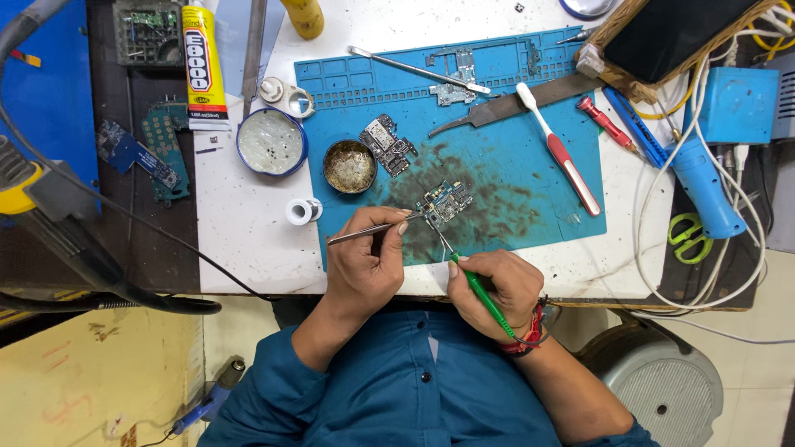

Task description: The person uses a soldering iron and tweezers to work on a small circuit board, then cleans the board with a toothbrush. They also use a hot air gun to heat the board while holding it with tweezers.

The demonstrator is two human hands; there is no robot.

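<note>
1. Left hand (364, 261) pinches slim metal tweezers (373, 229), long axis nearly level, tips pointing right at the small green circuit board (445, 201) on the blue silicone mat (530, 165).
2. Right hand (494, 285) grips a green-handled probe (480, 295), pointing up-left toward the board.

Light: bright, even, from overhead across the bench (248, 240).
Shadows: short and soft beneath the hands and tools.
Glare: mild sheen on the tin (272, 142) and the white bench top.
Sharpness: crisp at centre, small parts readable.
Edges: wide-lens bending; the near cable (108, 273) at left is soft and dark.
</note>
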